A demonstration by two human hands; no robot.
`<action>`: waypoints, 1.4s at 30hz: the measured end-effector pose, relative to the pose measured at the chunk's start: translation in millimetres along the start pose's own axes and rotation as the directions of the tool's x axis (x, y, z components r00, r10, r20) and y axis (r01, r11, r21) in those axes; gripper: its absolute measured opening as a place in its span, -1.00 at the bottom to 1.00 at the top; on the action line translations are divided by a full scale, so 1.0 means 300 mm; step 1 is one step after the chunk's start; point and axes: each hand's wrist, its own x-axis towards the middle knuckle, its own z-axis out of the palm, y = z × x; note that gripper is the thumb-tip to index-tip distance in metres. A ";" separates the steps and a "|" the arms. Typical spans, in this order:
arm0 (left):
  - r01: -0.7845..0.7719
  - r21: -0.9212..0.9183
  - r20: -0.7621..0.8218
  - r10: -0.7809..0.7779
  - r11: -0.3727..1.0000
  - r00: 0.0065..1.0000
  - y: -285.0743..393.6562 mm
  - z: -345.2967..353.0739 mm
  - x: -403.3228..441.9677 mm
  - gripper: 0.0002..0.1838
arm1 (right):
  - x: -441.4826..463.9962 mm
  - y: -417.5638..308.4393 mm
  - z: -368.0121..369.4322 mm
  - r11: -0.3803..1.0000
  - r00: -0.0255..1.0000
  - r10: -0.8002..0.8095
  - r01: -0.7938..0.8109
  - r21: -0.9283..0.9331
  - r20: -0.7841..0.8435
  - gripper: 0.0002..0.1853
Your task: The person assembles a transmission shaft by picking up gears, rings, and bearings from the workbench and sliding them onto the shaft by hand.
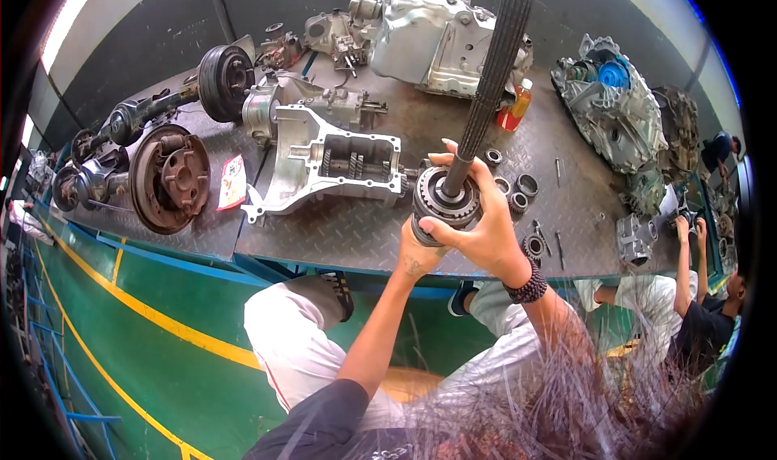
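Observation:
A long splined gear shaft [490, 80] rises tilted, its top leaning up and to the right. At its lower end sits a toothed gear assembly [447, 204]. My right hand [490, 225] wraps the right side of this assembly, fingers curled behind and thumb across the front. From below and left, my left hand [420, 245] grips the same assembly; most of its fingers are hidden underneath. Just left of the hands lies an open gearbox housing [295, 186] with gears inside. Several loose rings and bearings [527, 186] lie to the right.
On the metal-topped bench [421, 124] stand a large transmission case [429, 39], a bottle [515, 108], an axle with a brake drum [171, 178] and another casing [607, 104]. Bolts [560, 250] lie near the front edge. A co-worker [704, 314] sits at the right.

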 end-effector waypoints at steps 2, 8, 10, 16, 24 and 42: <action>0.022 -0.021 0.007 -0.022 1.000 1.000 0.009 0.001 0.007 -0.40 | -0.002 0.005 0.004 0.998 1.000 0.029 -0.029 0.053 0.002 0.05; -0.010 0.035 -0.002 0.010 0.999 1.000 -0.019 -0.008 0.009 -0.42 | 0.003 0.021 0.007 0.963 0.996 0.085 -0.085 0.256 0.013 0.11; -0.010 0.031 0.001 0.010 0.999 1.000 -0.032 -0.014 0.006 -0.43 | -0.013 0.081 0.018 0.951 0.993 0.110 -0.116 0.286 0.035 0.11; -0.005 0.082 -0.019 0.006 0.997 1.000 0.004 -0.006 -0.007 -0.45 | -0.027 0.085 0.014 0.925 0.991 0.127 -0.135 0.355 0.048 -0.01; -0.002 0.077 0.000 0.002 0.997 1.000 -0.001 -0.016 -0.004 -0.43 | -0.043 0.123 0.037 0.916 0.986 0.151 -0.168 0.363 0.074 -0.07; 0.034 0.670 0.160 -0.189 0.741 0.969 0.728 -0.243 0.002 0.13 | -0.019 0.164 0.013 0.864 0.981 0.117 -0.177 0.472 0.154 -0.03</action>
